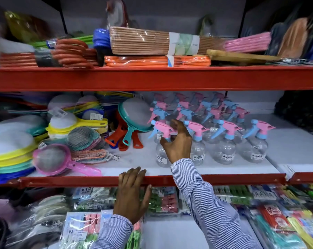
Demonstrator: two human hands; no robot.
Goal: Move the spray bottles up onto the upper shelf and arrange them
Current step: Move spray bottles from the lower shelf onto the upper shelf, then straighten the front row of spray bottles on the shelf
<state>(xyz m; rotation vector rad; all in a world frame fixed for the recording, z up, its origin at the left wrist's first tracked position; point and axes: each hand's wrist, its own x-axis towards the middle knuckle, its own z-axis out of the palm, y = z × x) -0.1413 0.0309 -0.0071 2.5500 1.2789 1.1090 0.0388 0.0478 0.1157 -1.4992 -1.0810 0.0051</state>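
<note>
Several clear spray bottles with pink and blue trigger heads stand in rows on the white middle shelf (137, 159). My right hand (177, 142) is wrapped around the neck of the front left spray bottle (161, 133), which stands upright on the shelf. To its right stand three more front-row spray bottles (197, 141), (224, 142), (256, 141). My left hand (132, 193) rests flat with fingers spread on the red front edge (80, 180) of that shelf, holding nothing. The upper shelf (152, 78) above is packed with goods.
Bundles of orange, tan and pink sticks (152, 42) fill the upper shelf. Plastic strainers (51, 159) and teal and red sieves (134, 119) crowd the middle shelf left of the bottles. Bare white shelf lies at the right (292, 146). Packaged clips (163, 200) lie below.
</note>
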